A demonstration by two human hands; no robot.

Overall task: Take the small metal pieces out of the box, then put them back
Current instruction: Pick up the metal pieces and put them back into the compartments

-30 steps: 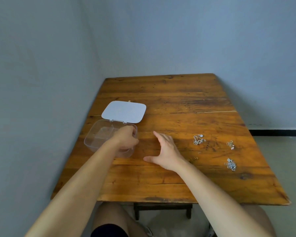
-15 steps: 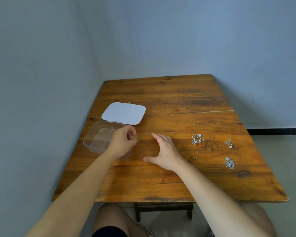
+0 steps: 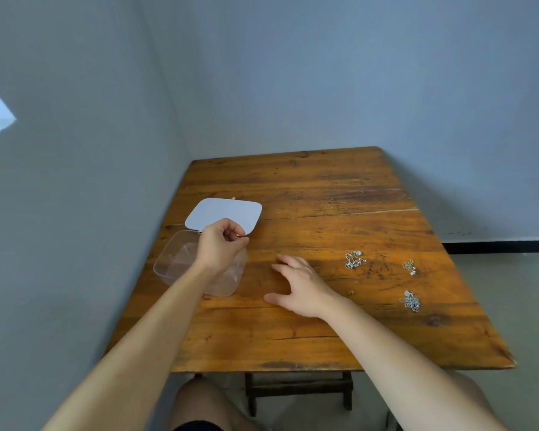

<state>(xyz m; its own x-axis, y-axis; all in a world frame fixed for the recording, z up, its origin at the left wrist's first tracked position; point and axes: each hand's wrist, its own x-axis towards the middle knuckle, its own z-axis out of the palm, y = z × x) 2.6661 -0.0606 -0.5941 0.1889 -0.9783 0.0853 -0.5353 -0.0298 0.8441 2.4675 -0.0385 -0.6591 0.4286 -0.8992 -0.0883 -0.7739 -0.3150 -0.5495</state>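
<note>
A: Worn orange-brown plank table [image 3: 308, 337]; clear plastic compartment box [image 3: 175, 262] at its left edge, flat white lid [image 3: 218, 211] swung open behind.

B: Hands?

A: Left hand [image 3: 220, 244] above the box, fingers curled in; contents cannot be told; right hand [image 3: 299, 287] spread flat on wood, grasping nothing.

B: Pieces?

A: Three clusters of small silver metal pieces [image 3: 353, 260] lie right, well apart from the box.

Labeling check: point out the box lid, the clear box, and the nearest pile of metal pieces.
box lid [image 3: 227, 211]: head view, middle of the flat white panel.
clear box [image 3: 171, 262]: head view, bare bottom left of the wrist.
nearest pile of metal pieces [image 3: 410, 300]: head view, centre of the tangle.
</note>
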